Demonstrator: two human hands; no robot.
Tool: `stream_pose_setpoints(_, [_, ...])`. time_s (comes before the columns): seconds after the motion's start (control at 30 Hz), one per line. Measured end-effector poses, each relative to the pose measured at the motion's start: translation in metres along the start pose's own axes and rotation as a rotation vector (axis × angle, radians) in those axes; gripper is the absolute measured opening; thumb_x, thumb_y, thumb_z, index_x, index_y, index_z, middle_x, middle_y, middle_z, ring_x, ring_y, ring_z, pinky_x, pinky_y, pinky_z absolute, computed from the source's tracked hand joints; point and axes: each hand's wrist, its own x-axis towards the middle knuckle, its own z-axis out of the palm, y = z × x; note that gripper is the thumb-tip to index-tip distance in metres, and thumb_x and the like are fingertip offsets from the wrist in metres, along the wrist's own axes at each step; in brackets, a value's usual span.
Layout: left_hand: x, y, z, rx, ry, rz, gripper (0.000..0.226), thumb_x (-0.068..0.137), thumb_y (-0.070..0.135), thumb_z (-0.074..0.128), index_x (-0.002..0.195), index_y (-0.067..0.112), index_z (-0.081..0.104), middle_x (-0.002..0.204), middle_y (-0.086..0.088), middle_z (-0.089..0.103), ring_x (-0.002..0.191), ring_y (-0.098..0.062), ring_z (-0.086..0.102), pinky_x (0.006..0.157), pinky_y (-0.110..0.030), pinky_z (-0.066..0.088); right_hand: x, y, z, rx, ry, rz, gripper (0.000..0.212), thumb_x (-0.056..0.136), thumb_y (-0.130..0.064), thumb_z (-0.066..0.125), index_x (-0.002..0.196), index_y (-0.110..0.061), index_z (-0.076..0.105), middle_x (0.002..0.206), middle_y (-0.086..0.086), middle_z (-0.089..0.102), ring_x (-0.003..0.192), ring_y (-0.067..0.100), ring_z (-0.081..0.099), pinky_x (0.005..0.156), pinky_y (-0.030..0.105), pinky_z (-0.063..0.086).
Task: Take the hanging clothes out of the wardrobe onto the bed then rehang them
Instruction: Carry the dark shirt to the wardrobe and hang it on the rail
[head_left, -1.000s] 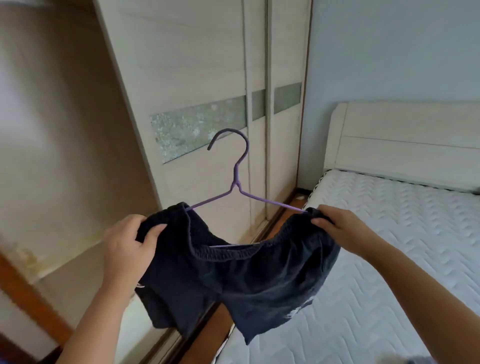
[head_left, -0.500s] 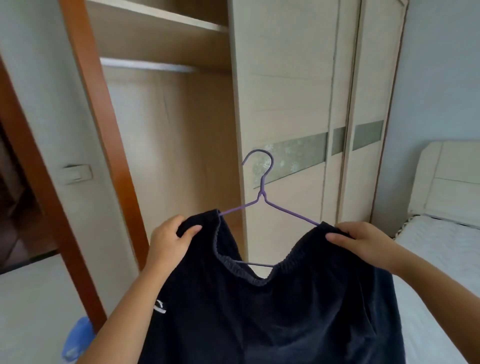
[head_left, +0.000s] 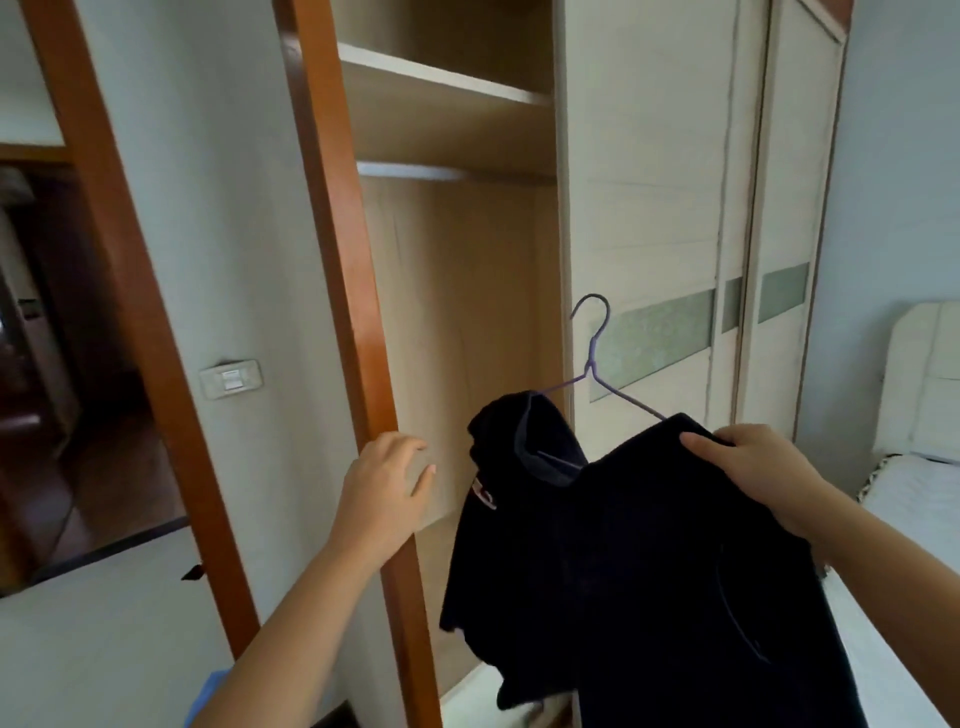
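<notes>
Dark navy shorts (head_left: 639, 561) hang from a purple wire hanger (head_left: 592, 358), whose hook points up in front of the wardrobe. My right hand (head_left: 753, 467) grips the right end of the waistband together with the hanger's shoulder. My left hand (head_left: 387, 488) is off the shorts, fingers relaxed, a little left of them by the wardrobe's brown frame. The open wardrobe compartment (head_left: 457, 322) shows a bare hanging rail (head_left: 415, 170) under a shelf (head_left: 441, 83).
Sliding wardrobe doors (head_left: 670, 182) with a greenish band stand right of the opening. A bed with a white mattress (head_left: 904, 493) and pale headboard (head_left: 919, 379) is at the right edge. A doorway (head_left: 62, 374) and wall switch (head_left: 231, 379) lie to the left.
My view has swung left from the bed to the open wardrobe. My left hand has let go of the waistband, so the shorts now hang from my right hand alone.
</notes>
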Motion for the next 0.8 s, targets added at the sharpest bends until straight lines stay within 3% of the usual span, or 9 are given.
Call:
stream_pose_setpoints(0.1, [0.012, -0.012, -0.006, -0.006, 0.035, 0.011, 0.033, 0.091, 0.026, 0.051, 0.121, 0.015, 0.054, 0.125, 0.000, 0.052, 0.118, -0.015, 0.048, 0.100, -0.028, 0.039, 0.020, -0.025, 0.026, 0.086, -0.006, 0.008, 0.039, 0.089, -0.035, 0.056, 0.075, 0.001, 0.064, 0.075, 0.019, 0.064, 0.070, 0.031, 0.061, 0.062, 0.034, 0.047])
stream_pose_setpoints(0.27, [0.051, -0.023, -0.011, 0.064, 0.116, 0.070, 0.033, 0.092, 0.024, 0.051, 0.124, 0.015, 0.054, 0.128, 0.001, 0.050, 0.121, -0.014, 0.046, 0.099, -0.022, 0.030, 0.072, -0.063, 0.066, 0.224, -0.080, 0.004, 0.034, 0.086, -0.022, 0.057, 0.093, 0.011, 0.063, 0.083, 0.026, 0.065, 0.079, 0.036, 0.064, 0.069, 0.040, 0.050])
stream_pose_setpoints(0.4, [0.093, -0.029, -0.015, 0.182, 0.256, 0.127, 0.041, 0.088, 0.028, 0.045, 0.125, 0.012, 0.054, 0.131, -0.008, 0.051, 0.123, -0.025, 0.047, 0.101, -0.033, 0.033, 0.121, -0.086, 0.092, 0.347, -0.198, -0.026, 0.023, 0.092, -0.015, 0.050, 0.085, 0.002, 0.062, 0.082, 0.020, 0.065, 0.078, 0.033, 0.064, 0.067, 0.035, 0.049])
stream_pose_setpoints(0.5, [0.130, -0.028, -0.021, 0.306, 0.364, 0.149, 0.050, 0.087, 0.034, 0.037, 0.130, 0.014, 0.050, 0.137, -0.013, 0.046, 0.127, -0.031, 0.043, 0.102, -0.040, 0.033, 0.160, -0.102, 0.107, 0.362, -0.212, -0.079, 0.026, 0.094, -0.017, 0.048, 0.091, 0.005, 0.062, 0.083, 0.021, 0.064, 0.078, 0.033, 0.063, 0.071, 0.038, 0.049])
stream_pose_setpoints(0.6, [0.164, -0.028, -0.024, 0.363, 0.463, 0.142, 0.051, 0.086, 0.032, 0.043, 0.135, 0.017, 0.043, 0.144, -0.015, 0.037, 0.132, -0.031, 0.034, 0.103, -0.038, 0.026, 0.202, -0.123, 0.121, 0.379, -0.215, -0.134, 0.029, 0.094, -0.019, 0.048, 0.101, 0.007, 0.060, 0.097, 0.027, 0.064, 0.090, 0.039, 0.063, 0.078, 0.041, 0.049])
stream_pose_setpoints(0.8, [0.211, -0.035, -0.025, 0.404, 0.606, 0.098, 0.062, 0.087, 0.034, 0.042, 0.143, 0.014, 0.024, 0.151, -0.018, 0.023, 0.137, -0.030, 0.022, 0.107, -0.036, 0.018, 0.260, -0.166, 0.154, 0.490, -0.283, -0.233, 0.030, 0.093, -0.014, 0.050, 0.105, 0.012, 0.057, 0.095, 0.028, 0.063, 0.089, 0.040, 0.063, 0.073, 0.041, 0.046])
